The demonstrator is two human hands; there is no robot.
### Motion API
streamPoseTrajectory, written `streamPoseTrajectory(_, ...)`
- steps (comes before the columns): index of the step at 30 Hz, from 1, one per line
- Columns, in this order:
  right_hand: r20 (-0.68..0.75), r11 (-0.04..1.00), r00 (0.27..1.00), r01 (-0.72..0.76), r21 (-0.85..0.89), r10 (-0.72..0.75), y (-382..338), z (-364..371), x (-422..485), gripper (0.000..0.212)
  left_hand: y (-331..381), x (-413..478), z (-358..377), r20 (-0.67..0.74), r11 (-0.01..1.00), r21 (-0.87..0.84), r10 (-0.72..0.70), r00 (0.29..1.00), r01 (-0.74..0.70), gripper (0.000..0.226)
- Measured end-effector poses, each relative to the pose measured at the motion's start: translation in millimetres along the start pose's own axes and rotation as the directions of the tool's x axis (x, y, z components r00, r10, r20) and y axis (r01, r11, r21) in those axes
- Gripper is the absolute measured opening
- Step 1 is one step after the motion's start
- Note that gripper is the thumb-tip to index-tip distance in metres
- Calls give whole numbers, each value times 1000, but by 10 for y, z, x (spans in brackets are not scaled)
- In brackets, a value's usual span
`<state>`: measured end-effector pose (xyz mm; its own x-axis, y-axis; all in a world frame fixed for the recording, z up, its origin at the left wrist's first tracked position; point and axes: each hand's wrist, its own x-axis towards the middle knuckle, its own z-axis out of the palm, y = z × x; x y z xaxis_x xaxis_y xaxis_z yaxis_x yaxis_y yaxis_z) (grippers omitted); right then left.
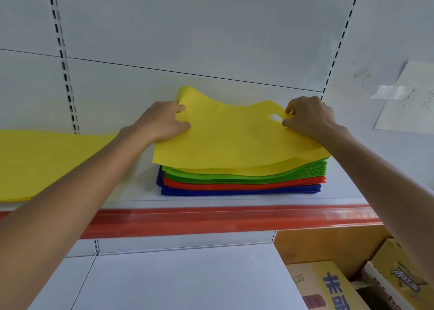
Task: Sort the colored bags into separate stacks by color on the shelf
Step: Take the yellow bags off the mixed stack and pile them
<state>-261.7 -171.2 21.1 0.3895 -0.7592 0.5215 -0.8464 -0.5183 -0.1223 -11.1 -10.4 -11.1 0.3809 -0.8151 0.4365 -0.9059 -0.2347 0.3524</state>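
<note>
Top yellow bag [234,140] pinched at both ends: left hand [162,121] at 9 o'clock, right hand [310,119] at 3 beside the handle hole. Beneath, green, red, blue bags on shelf [211,204]. Yellow stack [35,164] at far 9 o'clock.

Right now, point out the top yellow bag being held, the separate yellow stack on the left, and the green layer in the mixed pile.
top yellow bag [234,138]: head view, middle of its flat face.
separate yellow stack [47,159]: head view, top surface.
green layer [246,172]: head view, front edge.
</note>
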Motion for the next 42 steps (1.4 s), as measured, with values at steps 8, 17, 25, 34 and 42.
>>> streamPoseTrajectory(8,-112,991,989,102,84,-92,-771,-141,-7,36,-640,-183,-601,-96,996,11,-82,992,84,57)
streamPoseTrajectory(17,-88,963,972,227,142,-216,-2242,-12,-225,37,-1804,-608,-1468,-139,970,98,-209,968,224,51)
streamPoseTrajectory(25,97,965,966,226,136,-240,-3292,387,-734,38,-2815,-1036,-1604,37,940,164,-309,951,299,51)
streamPoseTrajectory(34,179,980,966,172,103,-188,-3487,634,-1002,33,-3148,-1205,-1397,213,938,203,-323,922,282,45)
streamPoseTrajectory(42,222,980,955,180,87,-195,-3405,719,-1029,36,-3140,-1241,-1405,326,947,220,-298,897,234,49)
